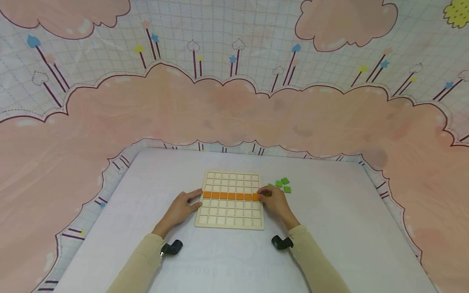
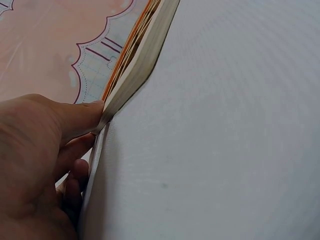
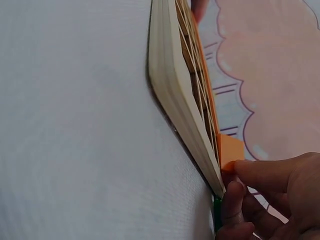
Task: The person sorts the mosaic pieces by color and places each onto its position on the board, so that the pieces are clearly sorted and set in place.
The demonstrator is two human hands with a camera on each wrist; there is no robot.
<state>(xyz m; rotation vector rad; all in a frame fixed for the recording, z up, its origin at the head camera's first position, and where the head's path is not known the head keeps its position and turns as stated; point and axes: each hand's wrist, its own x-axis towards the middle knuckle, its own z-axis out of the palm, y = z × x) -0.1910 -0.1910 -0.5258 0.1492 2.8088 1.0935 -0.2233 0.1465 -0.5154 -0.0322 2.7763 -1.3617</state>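
Note:
A square wooden grid board [image 1: 231, 221] lies flat on the white table, with a row of orange tiles [image 1: 231, 196] across its middle. At the board's left edge my left hand [image 1: 183, 206] rests, index finger and thumb spread and touching the rim; the left wrist view shows the thumb against that edge. My right hand [image 1: 275, 202] is at the row's right end, pinching an orange tile [image 3: 231, 150]. In the right wrist view that tile stands tilted above the board's surface. Part of it is hidden by the fingers.
Several green tiles [image 1: 287, 189] lie loose on the table [image 1: 329, 228], right of the board and just beyond my right hand. Behind the table hangs a patterned cloth [image 1: 234, 114] with clouds. A black wrist camera [image 1: 282, 243] sits near the right sleeve.

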